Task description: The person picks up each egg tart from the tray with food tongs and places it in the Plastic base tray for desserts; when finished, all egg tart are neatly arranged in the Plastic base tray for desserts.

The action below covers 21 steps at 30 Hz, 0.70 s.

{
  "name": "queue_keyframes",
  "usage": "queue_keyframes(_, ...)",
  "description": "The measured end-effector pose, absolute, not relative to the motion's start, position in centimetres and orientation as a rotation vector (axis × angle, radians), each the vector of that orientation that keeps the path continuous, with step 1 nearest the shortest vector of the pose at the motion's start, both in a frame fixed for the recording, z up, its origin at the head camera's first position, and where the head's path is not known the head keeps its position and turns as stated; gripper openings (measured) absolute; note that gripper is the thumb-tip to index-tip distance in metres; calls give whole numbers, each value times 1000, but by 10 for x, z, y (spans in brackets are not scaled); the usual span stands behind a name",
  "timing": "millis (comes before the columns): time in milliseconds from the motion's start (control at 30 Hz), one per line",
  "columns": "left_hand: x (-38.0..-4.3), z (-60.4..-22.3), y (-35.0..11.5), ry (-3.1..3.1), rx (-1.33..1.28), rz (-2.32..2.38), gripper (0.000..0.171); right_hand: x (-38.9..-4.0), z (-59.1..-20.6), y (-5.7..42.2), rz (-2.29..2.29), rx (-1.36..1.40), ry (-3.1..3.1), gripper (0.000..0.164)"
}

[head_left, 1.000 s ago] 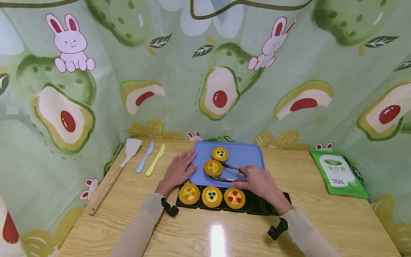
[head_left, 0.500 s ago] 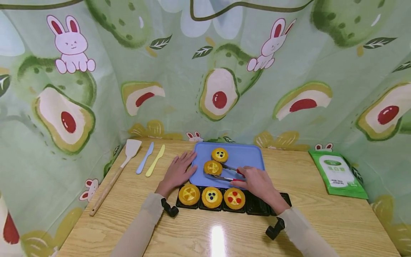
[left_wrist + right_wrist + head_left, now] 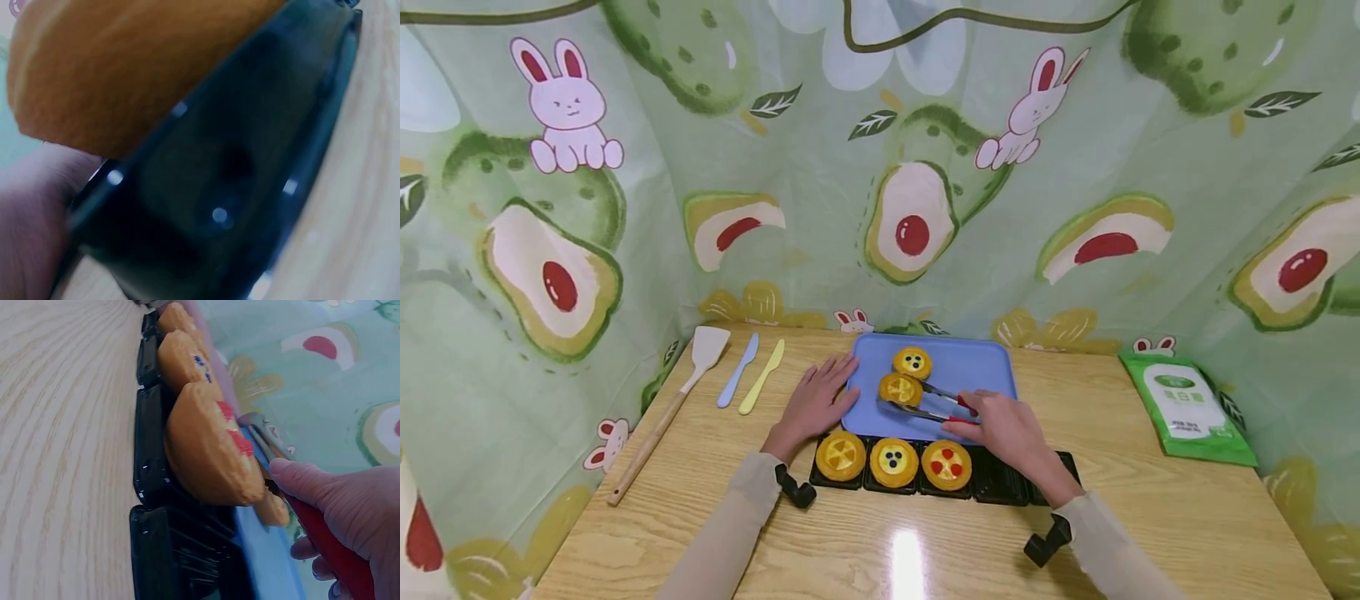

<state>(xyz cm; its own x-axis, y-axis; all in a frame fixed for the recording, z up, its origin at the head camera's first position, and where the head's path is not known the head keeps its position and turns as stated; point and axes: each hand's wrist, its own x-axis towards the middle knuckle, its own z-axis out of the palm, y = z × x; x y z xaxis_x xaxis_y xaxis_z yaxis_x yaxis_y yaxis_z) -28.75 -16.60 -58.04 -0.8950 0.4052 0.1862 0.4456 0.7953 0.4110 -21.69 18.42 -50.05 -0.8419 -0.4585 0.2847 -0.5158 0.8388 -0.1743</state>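
A: Biggest first?
B: Blue tray [image 3: 973, 367]; left hand [image 3: 820, 400], fingers straight, at its left edge.
A: Right hand [image 3: 1009, 427]?
B: Gripping red-handled tongs [image 3: 928, 412].
A: Around what?
B: Wedge-topped tart [image 3: 900, 389], over the tray's left half; can't tell if lifted.

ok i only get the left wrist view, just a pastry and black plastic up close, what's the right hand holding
Observer: The right hand grips red-handled tongs.
Operator: anything in them
Observer: Yes, a pastry with a yellow wedge topping sits between their tips.
Operator: and where's the other hand resting
Observer: The left hand lies at the left edge of the blue tray.
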Motion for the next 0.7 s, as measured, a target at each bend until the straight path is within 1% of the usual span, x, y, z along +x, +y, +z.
queue_keyframes(267,-287,-577,-163,-2875,-692,-712,65,-200,-485,194,349,672,-2747,53)
queue_keyframes(500,-286,-578,-163,-2883,-687,-722,65,-171,-469,201,324,585,-2761,53)
queue_keyframes(700,-287,-581,-164,-2910,-674,-694,66,-139,-453,214,366,445,-2808,43)
